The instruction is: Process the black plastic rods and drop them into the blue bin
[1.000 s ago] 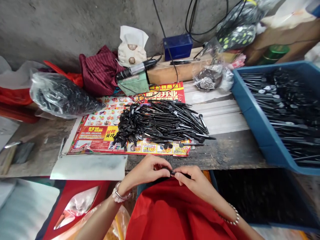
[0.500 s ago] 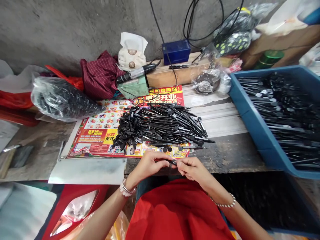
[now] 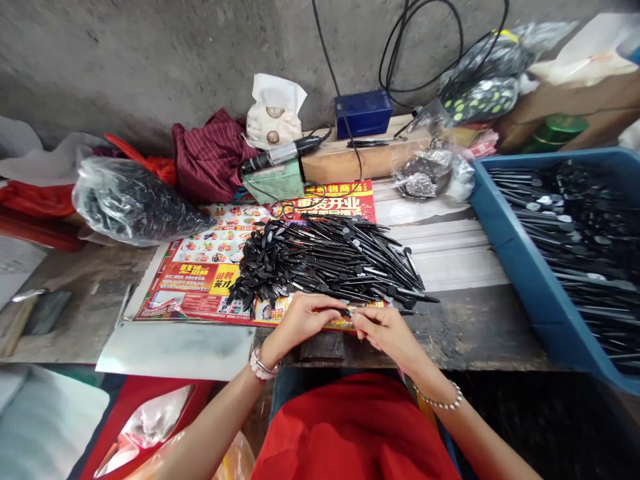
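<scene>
My left hand [image 3: 306, 318] is closed, with thumb and index finger pinching a small black piece [image 3: 346, 312]. The fingers of my right hand [image 3: 384, 327] are pinched at the other end of that piece, so most of it is hidden. Just beyond both hands spreads a heap of thin black rods [image 3: 345, 257], some with round flat ends. At the heap's left side, flat leaf-shaped black parts [image 3: 260, 260] bunch together. The heap lies on a red and yellow printed flyer [image 3: 175, 293].
To the right stands a blue bin [image 3: 505, 247] full of similar black rods. A plastic bag of black parts [image 3: 135, 200] lies at the left. Along the back wall are a maroon cloth [image 3: 210, 157], a tissue pack [image 3: 274, 113], a pen-shaped corded tool [image 3: 283, 153] and a blue box [image 3: 364, 113].
Both hands have moved slightly forward, nearer the heap, still together around the small black piece. The camera view has shifted a little, so the bench appears lower and further right.
</scene>
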`<state>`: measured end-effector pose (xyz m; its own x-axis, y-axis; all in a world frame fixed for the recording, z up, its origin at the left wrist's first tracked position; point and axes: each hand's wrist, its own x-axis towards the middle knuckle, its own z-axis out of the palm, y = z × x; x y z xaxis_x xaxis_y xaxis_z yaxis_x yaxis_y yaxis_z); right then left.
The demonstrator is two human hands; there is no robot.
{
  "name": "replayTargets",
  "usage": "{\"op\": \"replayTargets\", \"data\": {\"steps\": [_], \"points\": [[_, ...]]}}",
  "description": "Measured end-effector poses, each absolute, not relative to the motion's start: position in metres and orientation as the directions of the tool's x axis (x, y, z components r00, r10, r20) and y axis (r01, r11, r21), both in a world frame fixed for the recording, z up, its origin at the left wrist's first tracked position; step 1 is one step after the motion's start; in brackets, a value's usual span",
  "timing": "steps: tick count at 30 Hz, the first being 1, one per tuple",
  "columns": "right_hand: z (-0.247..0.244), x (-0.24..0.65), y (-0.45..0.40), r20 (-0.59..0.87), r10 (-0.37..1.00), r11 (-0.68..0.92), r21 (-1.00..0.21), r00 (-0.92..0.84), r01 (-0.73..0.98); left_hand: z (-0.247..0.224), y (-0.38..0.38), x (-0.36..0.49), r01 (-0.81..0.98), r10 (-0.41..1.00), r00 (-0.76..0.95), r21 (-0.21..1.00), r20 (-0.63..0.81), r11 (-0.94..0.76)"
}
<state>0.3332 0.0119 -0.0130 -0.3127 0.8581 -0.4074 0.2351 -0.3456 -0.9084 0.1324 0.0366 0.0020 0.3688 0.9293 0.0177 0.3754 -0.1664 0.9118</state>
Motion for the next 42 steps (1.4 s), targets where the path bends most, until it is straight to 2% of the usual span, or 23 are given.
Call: {"op": "replayTargets", "data": {"steps": [4, 8, 12, 16, 20, 23, 26, 29, 34, 38, 42], "points": [[-0.003, 0.329, 0.018, -0.433, 0.844, -0.396, -0.901, -0.316, 0.178, 0.002, 0.042, 0.131, 0.339, 0.926, 0.377, 0.93, 0.006, -0.144], [0.004, 0.326, 0.027, -0.452, 0.835, -0.431, -0.892, -0.313, 0.136, -0.001, 0.048, 0.129, 0.307, 0.913, 0.405, 0.932, 0.054, -0.192], [0.003, 0.328, 0.03, -0.374, 0.876, -0.302, -0.917, -0.304, 0.261, -0.004, 0.051, 0.129, 0.329, 0.91, 0.407, 0.916, 0.084, -0.232], [0.006, 0.327, 0.025, -0.15, 0.952, -0.008, -0.883, -0.267, 0.468, -0.003, 0.049, 0.13, 0.342, 0.917, 0.376, 0.9, 0.133, -0.271], [0.01, 0.324, 0.015, 0.187, 0.955, 0.29, -0.743, -0.229, 0.603, 0.0, 0.045, 0.13, 0.347, 0.914, 0.36, 0.883, 0.186, -0.317], [0.009, 0.322, 0.01, 0.339, 0.902, 0.428, -0.625, -0.267, 0.653, -0.002, 0.041, 0.131, 0.34, 0.926, 0.308, 0.883, 0.219, -0.323], [0.008, 0.321, 0.007, 0.426, 0.858, 0.499, -0.554, -0.287, 0.667, -0.006, 0.039, 0.132, 0.345, 0.938, 0.269, 0.888, 0.217, -0.305], [0.009, 0.322, 0.006, 0.45, 0.842, 0.522, -0.538, -0.298, 0.662, -0.006, 0.038, 0.133, 0.328, 0.943, 0.268, 0.901, 0.199, -0.284], [0.008, 0.325, 0.005, 0.423, 0.859, 0.504, -0.599, -0.288, 0.623, 0.001, 0.04, 0.132, 0.308, 0.922, 0.339, 0.904, 0.187, -0.296], [0.004, 0.325, 0.006, 0.346, 0.902, 0.43, -0.687, -0.258, 0.585, 0.007, 0.04, 0.132, 0.321, 0.917, 0.356, 0.898, 0.181, -0.302], [0.011, 0.336, -0.001, 0.229, 0.958, 0.286, -0.818, -0.173, 0.5, 0.011, 0.038, 0.129, 0.355, 0.918, 0.372, 0.893, 0.136, -0.276]]}}
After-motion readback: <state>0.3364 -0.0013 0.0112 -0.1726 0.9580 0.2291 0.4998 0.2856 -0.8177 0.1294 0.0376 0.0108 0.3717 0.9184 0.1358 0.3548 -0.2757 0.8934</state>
